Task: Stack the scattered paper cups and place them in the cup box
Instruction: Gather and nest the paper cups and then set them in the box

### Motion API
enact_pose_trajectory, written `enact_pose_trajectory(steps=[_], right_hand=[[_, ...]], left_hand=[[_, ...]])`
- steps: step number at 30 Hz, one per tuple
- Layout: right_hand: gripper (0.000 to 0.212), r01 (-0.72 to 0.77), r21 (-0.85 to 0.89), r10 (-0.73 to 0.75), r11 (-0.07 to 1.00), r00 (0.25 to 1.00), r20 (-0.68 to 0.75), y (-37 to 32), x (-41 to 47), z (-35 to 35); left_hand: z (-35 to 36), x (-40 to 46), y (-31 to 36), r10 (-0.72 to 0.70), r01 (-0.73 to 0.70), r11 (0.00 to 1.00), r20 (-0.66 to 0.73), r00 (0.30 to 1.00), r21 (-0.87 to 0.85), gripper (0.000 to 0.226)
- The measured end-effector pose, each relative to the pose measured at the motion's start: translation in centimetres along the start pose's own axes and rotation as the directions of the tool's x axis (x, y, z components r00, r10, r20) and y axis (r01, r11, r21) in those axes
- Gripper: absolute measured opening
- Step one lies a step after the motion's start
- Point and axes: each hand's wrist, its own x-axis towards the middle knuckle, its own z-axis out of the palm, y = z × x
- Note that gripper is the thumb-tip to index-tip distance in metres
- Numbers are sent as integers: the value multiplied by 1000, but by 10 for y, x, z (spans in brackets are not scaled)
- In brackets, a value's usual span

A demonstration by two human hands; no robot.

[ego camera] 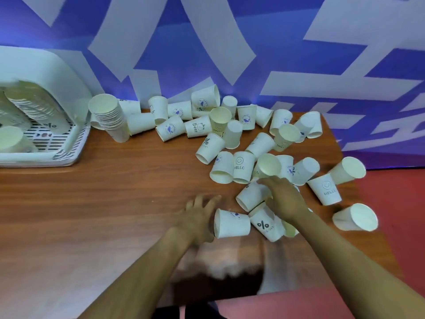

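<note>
Paper cups (243, 168) scattered around right hand (284, 199), left hand (199, 215) beside one

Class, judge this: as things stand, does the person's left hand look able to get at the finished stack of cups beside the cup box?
Probably yes. Bare table lies between the left hand and the stack of cups; the loose cups lie mostly to the right.

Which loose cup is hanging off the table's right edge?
The cup lying on its side at the far right, mouth facing the camera, with red floor beneath it. The other scattered cups sit on the wooden table.
</note>
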Motion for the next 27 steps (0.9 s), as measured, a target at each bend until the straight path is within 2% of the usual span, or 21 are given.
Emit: enact_pose_trajectory(steps=[4, 10, 15, 19, 22, 24, 27], right_hand=[[68, 120, -219, -112, 968, 993, 45, 5, 16, 3], [68, 202, -325, -202, 924, 979, 33, 1, 30, 11], [60, 176, -370, -179, 912, 983, 28, -4, 34, 14], [54, 178, -442, -186, 879, 982, 25, -10, 34, 6], [63, 213, -487, -189, 847, 977, 98, -10, 33, 4], [71, 235, -544, -190, 805, 972, 139, -15, 31, 4], [76, 209, -601, -196, 772, 977, 88, -17, 30, 4]], left_hand=[[7, 13, 16, 16, -21, 993, 38, 999, 116, 100], [18, 17, 24, -33, 33, 986, -6, 999, 166, 72], [8, 9, 12, -52, 54, 996, -31, 998, 74, 65], [-9, -11, -2, -55, 56, 998, -67, 996, 8, 70], [-18, -32, -20, -85, 80, 996, -111, 990, -50, 74], [-26, -43, -33, -112, 101, 992, -146, 983, -78, 70], [-46, -61, -50, -153, 132, 985, -220, 963, -107, 69]])
